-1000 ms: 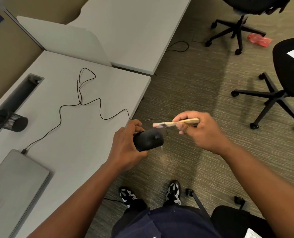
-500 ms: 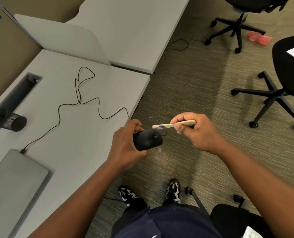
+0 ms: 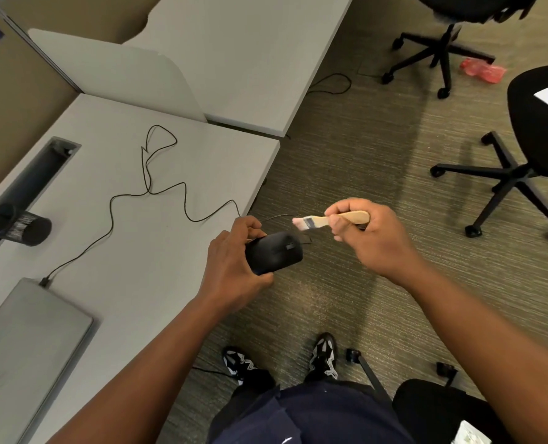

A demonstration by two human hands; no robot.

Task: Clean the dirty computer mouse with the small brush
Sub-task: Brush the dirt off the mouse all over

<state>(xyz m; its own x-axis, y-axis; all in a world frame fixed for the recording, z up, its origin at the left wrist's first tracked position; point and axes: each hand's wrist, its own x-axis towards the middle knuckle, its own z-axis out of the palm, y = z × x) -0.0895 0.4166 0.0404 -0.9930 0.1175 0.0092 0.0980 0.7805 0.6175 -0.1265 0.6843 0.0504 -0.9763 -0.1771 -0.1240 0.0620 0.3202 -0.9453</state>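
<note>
Head view. We log a grey-brown carpet (image 3: pixel 346 161) over the right and near part of the scene. A pale grey desk (image 3: pixel 131 257) fills the left side; a second desk (image 3: pixel 250 52) stands beyond it, with a rounded divider panel (image 3: pixel 122 72) between them. Two black office chairs sit on the far right, one far (image 3: pixel 442 56) and one nearer (image 3: pixel 529 149); a red scrap (image 3: pixel 482 70) lies on the carpet between them.

On the desk, near left: a closed grey laptop (image 3: pixel 26 341). Further back on the left, a black mesh cup (image 3: pixel 19 227) lies on its side, beside a cable slot (image 3: pixel 42 168). A thin black cable (image 3: pixel 150 187) loops from the laptop's far edge across the desk toward the mouse.

The black mouse (image 3: pixel 275 256) is held in the air just off the desk's right edge, above the carpet. Our left hand (image 3: pixel 234 270) grips it from the left, fingers curled round its body; its long axis runs left to right, the button end pointing right.

Our right hand (image 3: pixel 372 238) is closed round the wooden handle of the small brush (image 3: pixel 330 219). The brush lies roughly level, long axis left to right, bristles pointing left. The bristles sit just beyond the mouse's right end; we cannot tell whether they touch it.
</note>
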